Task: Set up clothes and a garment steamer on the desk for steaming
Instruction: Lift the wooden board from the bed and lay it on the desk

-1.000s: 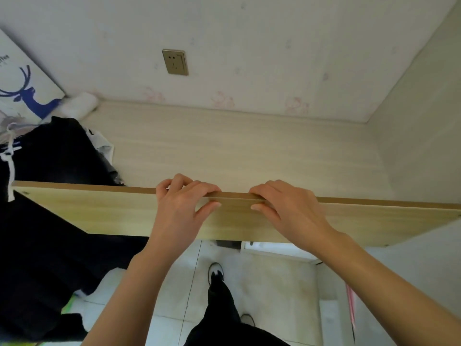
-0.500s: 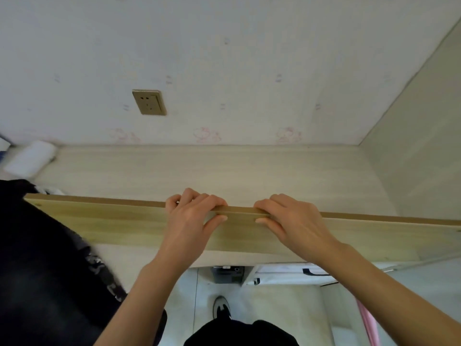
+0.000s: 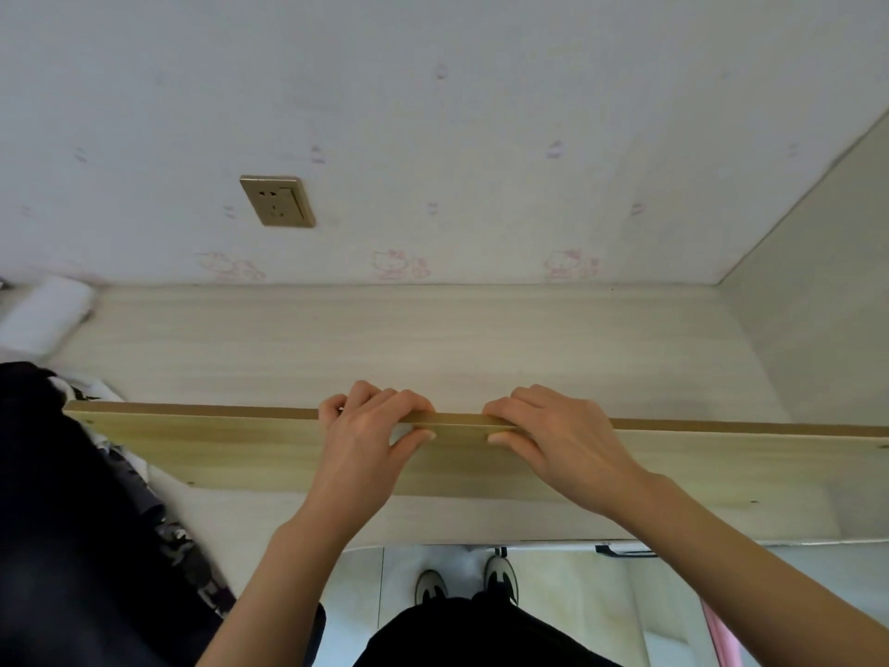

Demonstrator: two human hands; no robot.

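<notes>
A long light wooden board [image 3: 231,450] stands on edge across the pale desk [image 3: 409,344], spanning nearly its whole width. My left hand [image 3: 370,430] grips its top edge near the middle, fingers over the far side and thumb on the near face. My right hand [image 3: 558,435] grips the same edge just to the right, in the same way. A heap of dark clothes [image 3: 72,531] lies at the left, partly behind the board's left end. No steamer is in view.
A brass wall socket [image 3: 278,200] sits on the wall above the desk. A white roll [image 3: 45,310] lies at the desk's back left. A side panel [image 3: 818,305] closes the desk's right end. Below are the floor and my shoes [image 3: 464,580].
The board and both hands have moved forward over the desk while the view rose toward the wall. The clothes heap has slid toward the left edge of view. Both grips are unchanged.
</notes>
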